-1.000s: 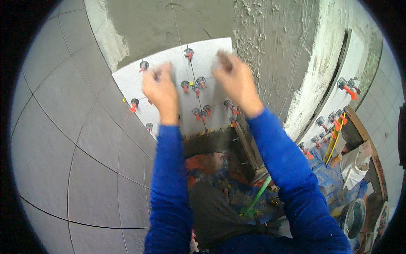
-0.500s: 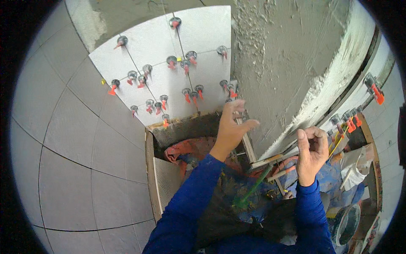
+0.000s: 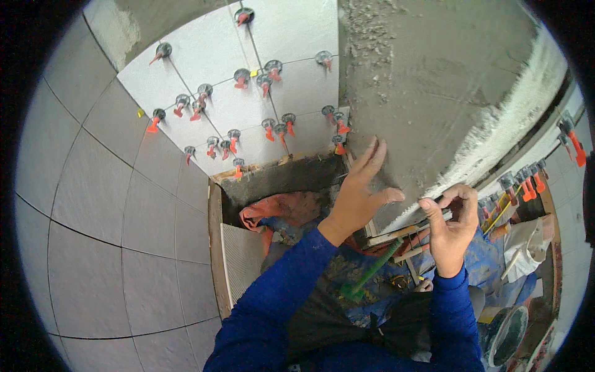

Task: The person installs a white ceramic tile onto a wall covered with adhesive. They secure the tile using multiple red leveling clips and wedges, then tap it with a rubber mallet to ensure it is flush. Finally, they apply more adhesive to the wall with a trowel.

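My left hand (image 3: 362, 197) reaches to the lower end of a wall panel coated in grey mortar (image 3: 427, 93). Its fingers are stretched out and its thumb points right, with nothing seen in it. My right hand (image 3: 453, 226) is at the panel's lower right, by its rough white edge (image 3: 489, 133). Its fingers are curled toward the thumb in a loose pinch; what is between them, if anything, I cannot make out. Left of the panel, white wall tiles (image 3: 304, 87) carry several red-handled tile levelling clips (image 3: 241, 78).
Large grey tiles (image 3: 87, 273) cover the left side. Below the white tiles is a recess with red cloth (image 3: 282, 208). A green tool (image 3: 372, 273) lies on stained blue sheeting. At right are a white bag (image 3: 527, 245), a bucket (image 3: 509, 335) and more red clips (image 3: 530, 186).
My left hand has moved right and slightly down, its fingers straighter. My right thumb has swung left, toward the panel's lower edge. The view has shifted a little.
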Demonstrator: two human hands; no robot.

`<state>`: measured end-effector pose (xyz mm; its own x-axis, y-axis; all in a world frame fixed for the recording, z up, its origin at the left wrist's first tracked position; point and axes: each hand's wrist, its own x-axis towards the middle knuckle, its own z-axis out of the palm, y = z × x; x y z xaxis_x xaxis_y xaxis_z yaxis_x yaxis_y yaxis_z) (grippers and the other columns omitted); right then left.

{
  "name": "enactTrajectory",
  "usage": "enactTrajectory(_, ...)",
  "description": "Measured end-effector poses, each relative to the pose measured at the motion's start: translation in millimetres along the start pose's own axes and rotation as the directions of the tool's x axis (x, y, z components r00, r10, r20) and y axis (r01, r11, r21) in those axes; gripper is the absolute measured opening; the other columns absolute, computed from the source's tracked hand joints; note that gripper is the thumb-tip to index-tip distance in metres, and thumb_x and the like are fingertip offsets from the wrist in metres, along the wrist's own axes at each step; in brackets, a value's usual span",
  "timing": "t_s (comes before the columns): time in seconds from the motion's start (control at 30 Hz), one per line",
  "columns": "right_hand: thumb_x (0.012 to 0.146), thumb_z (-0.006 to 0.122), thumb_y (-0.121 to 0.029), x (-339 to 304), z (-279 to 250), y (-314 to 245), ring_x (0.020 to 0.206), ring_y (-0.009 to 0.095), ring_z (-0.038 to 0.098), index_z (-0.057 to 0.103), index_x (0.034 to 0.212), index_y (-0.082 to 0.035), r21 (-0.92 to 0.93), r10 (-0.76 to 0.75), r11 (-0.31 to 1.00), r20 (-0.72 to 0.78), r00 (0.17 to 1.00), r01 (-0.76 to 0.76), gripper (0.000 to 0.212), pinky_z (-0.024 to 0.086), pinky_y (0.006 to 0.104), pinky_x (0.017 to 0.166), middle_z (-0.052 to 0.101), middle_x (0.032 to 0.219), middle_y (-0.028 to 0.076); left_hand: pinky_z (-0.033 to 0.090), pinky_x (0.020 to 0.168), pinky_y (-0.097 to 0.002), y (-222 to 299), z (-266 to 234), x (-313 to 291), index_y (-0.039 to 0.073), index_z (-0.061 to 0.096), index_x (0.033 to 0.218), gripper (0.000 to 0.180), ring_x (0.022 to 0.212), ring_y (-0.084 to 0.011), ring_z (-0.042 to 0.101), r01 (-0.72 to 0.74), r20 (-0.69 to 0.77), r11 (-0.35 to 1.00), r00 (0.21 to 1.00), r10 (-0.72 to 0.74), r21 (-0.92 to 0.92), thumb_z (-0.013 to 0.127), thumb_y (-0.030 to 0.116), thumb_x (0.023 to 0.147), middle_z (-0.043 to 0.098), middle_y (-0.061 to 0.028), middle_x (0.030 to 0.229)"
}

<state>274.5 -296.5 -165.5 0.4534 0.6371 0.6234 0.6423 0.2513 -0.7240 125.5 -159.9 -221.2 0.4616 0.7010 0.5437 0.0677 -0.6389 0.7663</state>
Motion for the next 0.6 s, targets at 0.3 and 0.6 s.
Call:
enactTrajectory(0.3,0.086,0.084,-0.012,-4,8,6,0.077,0.01,0.048,0.053,0.099,-0.005,0.053,-0.052,0.997,-0.024,0.998,0.053,0.035,0.043,0.024,0.071,0.048,0.088,0.001,0.052,0.095,-0.0401,-8,-25,-14,0.003,0.073,0.109,0.024,0.107,-0.0355,0.068,-0.085,0.039,0.995,0.996,0.083,0.05,0.071,0.018,0.091,0.073,-0.0148,0.113)
enactTrajectory(0.6,0.084,0.086,-0.013,-3,7,6,0.076,0.011,0.051,0.054,0.095,-0.003,0.054,-0.036,0.998,-0.012,0.999,0.036,0.035,0.044,0.0241,0.069,0.05,0.088,0.003,0.051,0.071,-0.0369,-3,-37,-20,-0.001,0.067,0.089,0.012,0.077,-0.0307,0.065,0.035,-0.006,0.998,0.999,-0.035,0.043,0.072,0.01,0.09,0.066,-0.0147,0.083)
